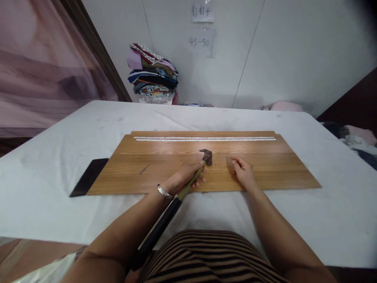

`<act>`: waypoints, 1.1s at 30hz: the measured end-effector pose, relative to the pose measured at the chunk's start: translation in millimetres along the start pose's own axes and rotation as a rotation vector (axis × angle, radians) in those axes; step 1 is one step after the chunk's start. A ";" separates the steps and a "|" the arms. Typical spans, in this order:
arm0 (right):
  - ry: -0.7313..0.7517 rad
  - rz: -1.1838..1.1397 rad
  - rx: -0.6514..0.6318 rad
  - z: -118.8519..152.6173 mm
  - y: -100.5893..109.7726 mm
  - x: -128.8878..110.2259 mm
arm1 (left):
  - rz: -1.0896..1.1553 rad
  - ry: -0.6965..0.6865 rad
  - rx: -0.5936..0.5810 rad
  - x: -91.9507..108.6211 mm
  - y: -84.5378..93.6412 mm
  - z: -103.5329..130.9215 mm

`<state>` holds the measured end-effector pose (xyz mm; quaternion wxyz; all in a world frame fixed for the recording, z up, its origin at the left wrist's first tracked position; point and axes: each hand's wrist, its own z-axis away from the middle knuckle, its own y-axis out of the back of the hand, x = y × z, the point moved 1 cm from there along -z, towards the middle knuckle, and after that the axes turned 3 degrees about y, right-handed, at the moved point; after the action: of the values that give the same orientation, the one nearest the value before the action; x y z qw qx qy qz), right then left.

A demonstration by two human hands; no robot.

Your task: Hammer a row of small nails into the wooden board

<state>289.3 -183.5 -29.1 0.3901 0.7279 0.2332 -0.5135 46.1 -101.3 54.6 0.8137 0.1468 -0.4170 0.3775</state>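
A claw hammer point(188, 188) slants across the middle, its rusty head above a wooden board point(265, 169) and its black grip end near my body. My left hand point(190, 175), with a silver bracelet at the wrist, is closed round the handle just below the head. Several small dark dots lie in a row right of the hammer head, and a small nail head point(182, 163) shows left of it. To the right, my right hand point(242, 169) is above the board with its fingers curled together; anything between the fingertips is too small to make out.
Two white measuring strips point(206, 138) run along the board's far side. Loose nails point(143, 169) lie at its left, beside a black flat object point(90, 177). A white-covered table point(53, 157) carries everything. Folded cloths point(153, 74) are stacked beyond its far edge.
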 end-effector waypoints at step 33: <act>0.061 0.064 -0.012 -0.6 0.4 7.4 | -0.030 0.026 0.001 3.0 -1.0 -2.1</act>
<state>292.6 -183.7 -35.8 0.4035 0.7479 0.2244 -0.4770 49.1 -99.3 55.8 0.8245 0.1487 -0.4041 0.3672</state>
